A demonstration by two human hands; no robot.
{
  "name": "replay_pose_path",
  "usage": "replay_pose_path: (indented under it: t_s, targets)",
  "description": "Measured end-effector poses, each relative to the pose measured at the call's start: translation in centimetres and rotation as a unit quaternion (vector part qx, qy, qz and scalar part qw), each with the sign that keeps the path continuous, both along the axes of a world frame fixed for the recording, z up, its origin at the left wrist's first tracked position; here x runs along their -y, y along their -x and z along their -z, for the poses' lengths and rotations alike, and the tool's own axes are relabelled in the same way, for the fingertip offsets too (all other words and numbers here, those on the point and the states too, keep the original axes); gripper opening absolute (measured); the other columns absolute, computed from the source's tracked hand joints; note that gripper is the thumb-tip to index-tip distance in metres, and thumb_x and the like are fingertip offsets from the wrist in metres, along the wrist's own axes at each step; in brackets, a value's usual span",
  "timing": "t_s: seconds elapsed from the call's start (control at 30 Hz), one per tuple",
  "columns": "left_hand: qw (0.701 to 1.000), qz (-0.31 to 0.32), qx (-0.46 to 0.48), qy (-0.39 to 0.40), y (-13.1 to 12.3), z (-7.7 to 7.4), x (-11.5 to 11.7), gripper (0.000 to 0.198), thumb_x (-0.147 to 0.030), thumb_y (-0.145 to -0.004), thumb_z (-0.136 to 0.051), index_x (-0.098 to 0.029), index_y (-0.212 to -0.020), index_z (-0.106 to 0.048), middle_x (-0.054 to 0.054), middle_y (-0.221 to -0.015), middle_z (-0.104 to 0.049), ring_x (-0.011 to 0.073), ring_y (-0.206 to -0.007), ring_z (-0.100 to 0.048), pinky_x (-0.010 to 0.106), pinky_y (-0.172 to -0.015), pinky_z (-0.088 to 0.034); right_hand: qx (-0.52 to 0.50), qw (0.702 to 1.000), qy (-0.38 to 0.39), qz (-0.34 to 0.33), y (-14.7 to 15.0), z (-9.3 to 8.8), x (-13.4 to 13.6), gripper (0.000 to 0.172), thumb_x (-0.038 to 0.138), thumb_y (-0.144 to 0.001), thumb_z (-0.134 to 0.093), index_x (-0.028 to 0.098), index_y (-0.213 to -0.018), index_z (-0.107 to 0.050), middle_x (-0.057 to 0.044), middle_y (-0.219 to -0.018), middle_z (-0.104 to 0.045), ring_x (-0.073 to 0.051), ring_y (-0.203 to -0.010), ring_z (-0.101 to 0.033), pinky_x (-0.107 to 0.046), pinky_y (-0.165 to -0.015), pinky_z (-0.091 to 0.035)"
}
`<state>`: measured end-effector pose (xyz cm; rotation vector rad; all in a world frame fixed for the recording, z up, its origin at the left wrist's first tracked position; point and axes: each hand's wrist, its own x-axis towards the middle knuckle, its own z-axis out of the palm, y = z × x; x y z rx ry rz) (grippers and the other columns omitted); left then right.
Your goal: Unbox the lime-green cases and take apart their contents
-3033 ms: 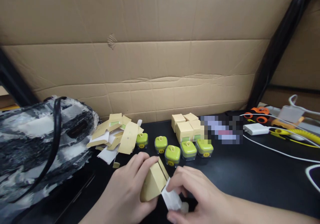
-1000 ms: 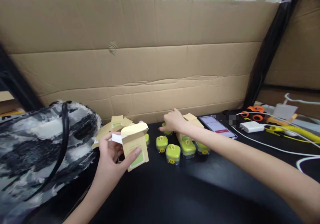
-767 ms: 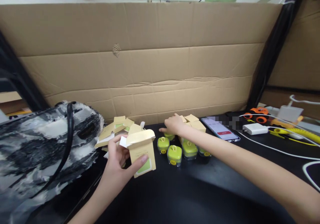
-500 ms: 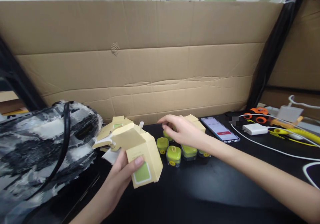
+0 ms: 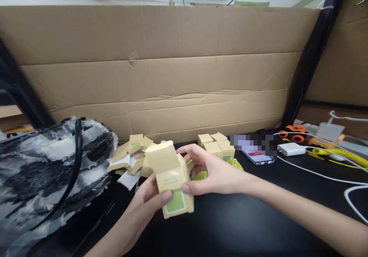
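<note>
The left hand (image 5: 151,197) grasps a small cream box (image 5: 169,182) from the lower left, thumb flat on its front face at the edge of a green label. The right hand (image 5: 211,172) grips the box's right side, thumb on the front edge and fingers curled behind; whether those fingertips press anything else cannot be told. The box is held up near the middle of the view, tilted, its top flap (image 5: 162,157) raised. Its inside is hidden.

Taking the box as the clock's centre, lime lids (image 5: 238,165) show near 2 o'clock, partly behind the right hand. Towards 1 o'clock four closed cartons (image 5: 212,148) stand in a cluster. At 10 o'clock lies a loose heap of card pieces (image 5: 129,161). A phone (image 5: 257,156), partly blurred, lies at 2 o'clock, with a white charger (image 5: 291,149) beyond it. A black-and-white bag (image 5: 57,172) fills 9 o'clock. A tall cardboard screen (image 5: 178,77) spans 12 o'clock.

The likeliest trouble seems to be the thin card: squeezing thumbs could dent the walls or tear the flap's crease. The right knuckles, so near the lids, could knock one over on a sideways swing, and a careless leftward sweep might scatter the heap.
</note>
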<state>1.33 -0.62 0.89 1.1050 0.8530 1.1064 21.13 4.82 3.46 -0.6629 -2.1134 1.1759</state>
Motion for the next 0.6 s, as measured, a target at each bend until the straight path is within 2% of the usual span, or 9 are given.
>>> replay_pose_path:
  t_s: [0.07, 0.13, 0.17, 0.23, 0.3, 0.33, 0.37, 0.47, 0.6]
  targets:
    - [1.0, 0.002, 0.026, 0.01, 0.0, 0.0, -0.1, 0.058, -0.034, -0.078, -0.069, -0.02, -0.13, -0.047, 0.009, -0.128, -0.059, 0.0304, -0.122, -0.049, 0.039, -0.102, -0.041, -0.02, 0.997, -0.059, 0.039, -0.2, 0.7, 0.1, 0.072, 0.04, -0.075, -0.072, 0.025, -0.132, -0.032, -0.007, -0.117, -0.051, -0.018, -0.103, -0.057, -0.034, -0.086, -0.051]
    - [0.998, -0.017, 0.058, 0.036, -0.2, 0.2, -0.1, 0.05, -0.035, -0.081, -0.065, -0.02, -0.126, -0.052, 0.008, -0.126, -0.061, 0.0296, -0.121, -0.05, 0.04, -0.104, -0.039, -0.027, 0.972, -0.214, 0.09, -0.6, 1.5, 0.5, 0.082, 0.044, -0.069, -0.076, 0.023, -0.134, -0.03, -0.011, -0.127, -0.045, -0.022, -0.115, -0.049, -0.036, -0.092, -0.048]
    - [0.996, -0.021, 0.072, 0.052, -0.3, 0.4, -0.2, 0.046, -0.037, -0.082, -0.063, -0.019, -0.124, -0.055, 0.008, -0.124, -0.062, 0.0293, -0.121, -0.051, 0.04, -0.104, -0.039, -0.017, 0.941, -0.321, 0.103, -0.8, 2.0, 0.7, 0.081, 0.042, -0.068, -0.077, 0.022, -0.133, -0.033, -0.011, -0.128, -0.044, -0.023, -0.118, -0.046, -0.037, -0.096, -0.045]
    - [0.993, -0.011, 0.084, 0.081, -0.6, 0.8, -0.3, 0.042, -0.038, -0.084, -0.061, -0.018, -0.12, -0.058, 0.008, -0.123, -0.063, 0.0288, -0.121, -0.05, 0.039, -0.103, -0.039, 0.028, 0.839, -0.535, 0.096, -1.1, 2.8, 1.1, 0.059, 0.031, -0.075, -0.074, 0.021, -0.126, -0.045, -0.008, -0.122, -0.052, -0.021, -0.117, -0.047, -0.036, -0.103, -0.039]
    - [0.991, 0.013, 0.087, 0.097, -0.8, 1.4, -0.5, 0.039, -0.038, -0.084, -0.061, -0.018, -0.118, -0.061, 0.008, -0.123, -0.062, 0.028, -0.121, -0.05, 0.038, -0.101, -0.041, 0.079, 0.736, -0.667, 0.081, -1.1, 3.4, 1.4, 0.029, 0.017, -0.086, -0.061, 0.021, -0.115, -0.056, -0.004, -0.113, -0.061, -0.017, -0.111, -0.052, -0.032, -0.104, -0.038]
    - [0.99, 0.025, 0.09, 0.104, -0.8, 1.6, -0.6, 0.038, -0.037, -0.084, -0.062, -0.018, -0.117, -0.061, 0.008, -0.123, -0.062, 0.0277, -0.121, -0.05, 0.038, -0.1, -0.042, 0.094, 0.707, -0.697, 0.081, -1.0, 3.6, 1.5, 0.022, 0.013, -0.089, -0.055, 0.019, -0.11, -0.06, -0.004, -0.109, -0.065, -0.016, -0.108, -0.054, -0.031, -0.102, -0.04]
    - [0.989, 0.034, 0.094, 0.111, -0.8, 1.9, -0.7, 0.038, -0.037, -0.083, -0.062, -0.018, -0.115, -0.062, 0.008, -0.122, -0.063, 0.0272, -0.119, -0.051, 0.037, -0.098, -0.043, 0.101, 0.695, -0.706, 0.085, -0.8, 3.8, 1.6, 0.019, 0.012, -0.091, -0.051, 0.016, -0.105, -0.062, -0.005, -0.107, -0.067, -0.017, -0.105, -0.056, -0.03, -0.097, -0.044]
    - [0.985, 0.045, 0.099, 0.133, -0.7, 2.2, -0.9, 0.033, -0.036, -0.084, -0.061, -0.018, -0.112, -0.065, 0.007, -0.118, -0.065, 0.0245, -0.113, -0.056, 0.033, -0.094, -0.046, 0.087, 0.707, -0.696, 0.092, -0.4, 4.0, 1.8, 0.017, 0.012, -0.091, -0.048, 0.011, -0.091, -0.064, -0.01, -0.103, -0.07, -0.022, -0.1, -0.062, -0.032, -0.085, -0.053]
    - [0.988, 0.037, 0.09, 0.122, -0.6, 1.9, -0.5, 0.029, -0.034, -0.088, -0.056, -0.019, -0.11, -0.065, 0.006, -0.114, -0.067, 0.0231, -0.109, -0.058, 0.03, -0.089, -0.048, 0.066, 0.731, -0.674, 0.091, -0.3, 4.0, 2.1, 0.016, 0.009, -0.086, -0.05, 0.013, -0.078, -0.063, -0.014, -0.106, -0.07, -0.026, -0.104, -0.062, -0.036, -0.09, -0.053]
